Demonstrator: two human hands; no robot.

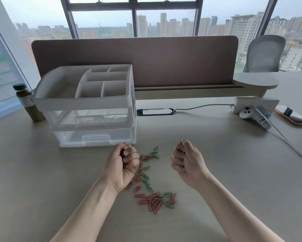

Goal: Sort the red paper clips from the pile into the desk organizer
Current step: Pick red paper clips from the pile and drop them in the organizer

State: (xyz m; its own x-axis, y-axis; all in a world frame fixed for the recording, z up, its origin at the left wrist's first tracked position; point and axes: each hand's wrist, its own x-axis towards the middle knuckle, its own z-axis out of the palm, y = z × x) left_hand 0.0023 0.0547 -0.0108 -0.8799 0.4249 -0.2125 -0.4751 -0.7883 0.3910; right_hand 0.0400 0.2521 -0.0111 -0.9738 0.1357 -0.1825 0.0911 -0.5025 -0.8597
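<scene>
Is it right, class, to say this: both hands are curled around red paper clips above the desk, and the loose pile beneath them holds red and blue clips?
Not quite. The head view shows the left hand and right hand curled around red paper clips, but the pile on the desk holds red and green clips, not blue.

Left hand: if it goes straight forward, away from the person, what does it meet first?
Probably the organizer: its clear bottom drawer lies just beyond the left hand, which holds red clips. Depth is hard to judge.
</scene>
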